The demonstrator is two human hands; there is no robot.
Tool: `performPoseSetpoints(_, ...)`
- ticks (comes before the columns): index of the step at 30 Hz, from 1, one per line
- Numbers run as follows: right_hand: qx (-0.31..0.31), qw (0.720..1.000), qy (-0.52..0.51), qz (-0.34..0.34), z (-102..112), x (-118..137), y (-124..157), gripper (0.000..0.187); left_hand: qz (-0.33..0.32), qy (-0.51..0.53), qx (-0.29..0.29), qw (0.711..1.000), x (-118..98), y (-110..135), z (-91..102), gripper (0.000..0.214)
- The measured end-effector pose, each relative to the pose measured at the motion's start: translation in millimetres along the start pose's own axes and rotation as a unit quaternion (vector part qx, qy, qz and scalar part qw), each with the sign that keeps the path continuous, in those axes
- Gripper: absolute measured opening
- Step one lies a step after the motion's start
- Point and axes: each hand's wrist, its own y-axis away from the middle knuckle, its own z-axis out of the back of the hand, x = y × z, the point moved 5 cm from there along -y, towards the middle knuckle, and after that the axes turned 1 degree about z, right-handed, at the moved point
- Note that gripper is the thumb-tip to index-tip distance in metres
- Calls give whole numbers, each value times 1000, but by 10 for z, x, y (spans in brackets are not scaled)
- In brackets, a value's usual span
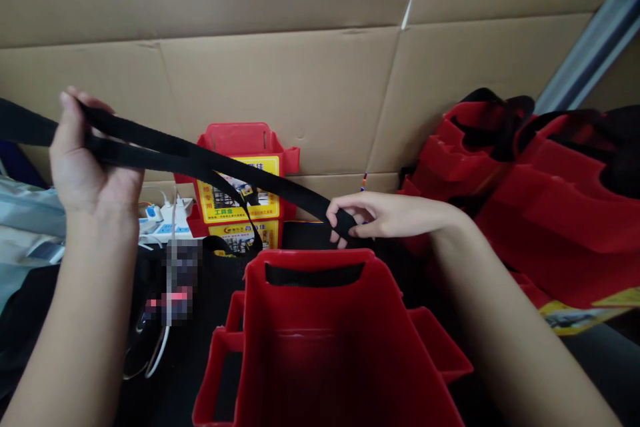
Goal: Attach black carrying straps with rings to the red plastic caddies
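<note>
A black webbing strap (200,155) stretches between my two hands above a red plastic tool box (320,320). My left hand (95,160), raised at the left, is closed around two runs of it, and more strap trails off past the left edge. Behind the box's back rim, my right hand (370,217) pinches the strap between thumb and fingers. Black strap also shows through the slot in that rim. The box stands open towards me, with small side pockets on both sides.
Another red tool box (240,177) with a yellow label stands against the cardboard wall (280,93). Several red boxes with black straps (565,200) are stacked at the right. A white power strip (173,230) with cables and a pale plastic bag (30,233) lie at the left.
</note>
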Motion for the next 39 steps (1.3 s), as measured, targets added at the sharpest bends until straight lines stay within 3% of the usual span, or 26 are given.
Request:
performPoseSetpoints(5,20,997,-61,-29,3,-23,54,26,7,234,-10,972,-6,-12,85,17)
performPoseSetpoints(8,-25,998,24,-43,39,-47,56,19,26,357,16,934,-26,4,-24,16)
performPoseSetpoints(11,-106,986,129,-18,70,-1,1,20,41,411,83,907,-75,112,-283,25)
performPoseSetpoints(16,-214,961,40,170,-32,218,-232,46,103,304,236,918,-30,512,-864,37)
performPoseSetpoints(18,-186,962,6,201,-136,240,-351,51,127,270,298,907,25,694,-1055,39)
performPoseSetpoints(21,-124,974,-32,186,-276,174,-498,36,165,246,371,880,112,915,-1242,40)
performPoseSetpoints(24,-150,976,-54,147,-300,48,-579,32,182,224,397,871,176,1023,-1319,42)
performPoseSetpoints(30,-160,954,-174,187,-279,28,-619,41,161,247,395,870,189,1041,-1340,38)
performPoseSetpoints(34,-193,939,-241,152,-138,-4,-547,29,147,181,398,888,229,1013,-1323,37)
performPoseSetpoints(37,-271,903,-303,138,37,-81,-462,24,143,122,416,890,262,1015,-1326,38)
performPoseSetpoints(39,-308,871,-361,130,120,-146,-432,26,160,105,457,869,289,1059,-1357,36)
